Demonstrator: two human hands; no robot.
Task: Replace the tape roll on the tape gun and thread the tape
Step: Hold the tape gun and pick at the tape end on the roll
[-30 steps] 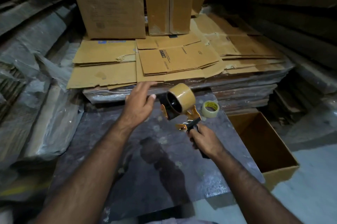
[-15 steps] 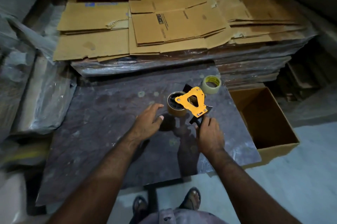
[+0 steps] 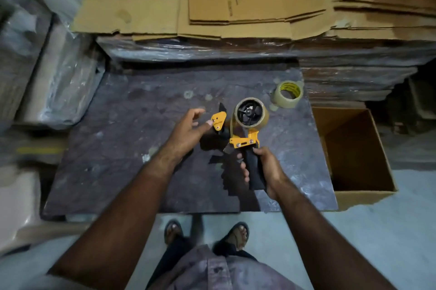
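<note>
A yellow and black tape gun (image 3: 244, 142) is held over the dark table (image 3: 132, 152). My right hand (image 3: 262, 169) grips its black handle. A brown tape roll (image 3: 251, 113) sits on the gun's black spool, its open side facing me. My left hand (image 3: 188, 130) is beside the gun's front end, fingers spread, the thumb tip touching the yellow front plate (image 3: 218, 121). A second roll, clear tape with a yellow core (image 3: 287, 93), lies flat on the table's far right corner.
An open cardboard box (image 3: 358, 155) stands on the floor right of the table. Flattened cartons (image 3: 236, 1) are stacked on wrapped bundles behind it. Plastic-wrapped bundles (image 3: 47, 77) lie to the left. My sandalled feet (image 3: 207, 233) are at the table's near edge.
The gun has been turned over, so the spool side of the roll faces up instead of the yellow side plate. My left hand has moved from the roll to the front plate.
</note>
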